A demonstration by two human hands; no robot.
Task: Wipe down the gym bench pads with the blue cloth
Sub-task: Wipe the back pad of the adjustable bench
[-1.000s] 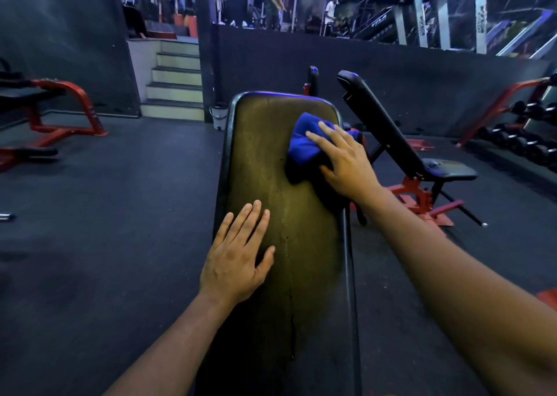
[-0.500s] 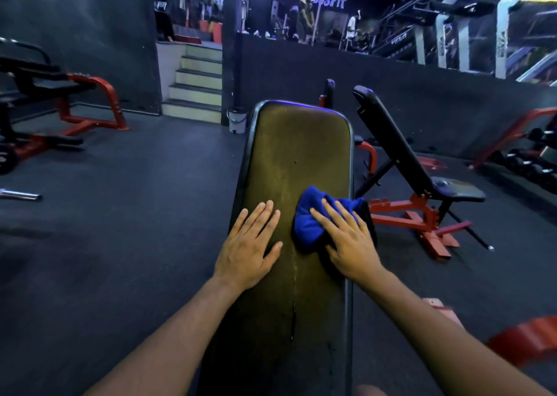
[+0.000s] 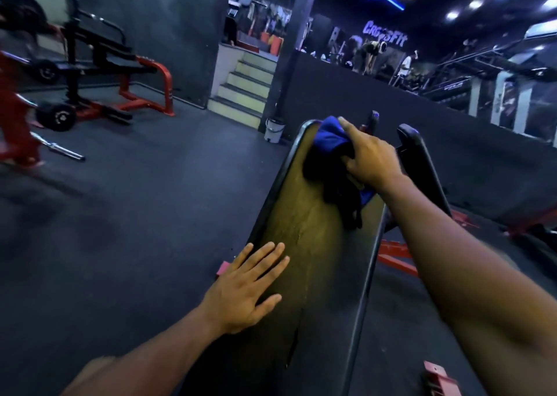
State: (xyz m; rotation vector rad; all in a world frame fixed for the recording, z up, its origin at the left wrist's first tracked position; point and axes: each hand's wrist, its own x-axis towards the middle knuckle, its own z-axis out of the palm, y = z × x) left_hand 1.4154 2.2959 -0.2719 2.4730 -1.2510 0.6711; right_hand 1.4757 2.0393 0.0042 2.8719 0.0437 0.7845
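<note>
Dim gym, rubber floor (image 3: 156,215), worn bench pad (image 3: 310,236)

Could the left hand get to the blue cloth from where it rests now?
Probably yes. The left hand lies flat low on the bench pad; bare pad runs between it and the blue cloth, though the right hand covers part of it.

So we've got the bench pad (image 3: 313,245) running away from us down the middle, our left hand (image 3: 244,290) flat on its near left edge and our right hand (image 3: 372,157) on the cloth (image 3: 330,138) up at the far end. A second bench (image 3: 422,160) sits just right of it. Bin (image 3: 274,129) and stairs (image 3: 244,91) are behind, barbell (image 3: 58,148) far left.
</note>
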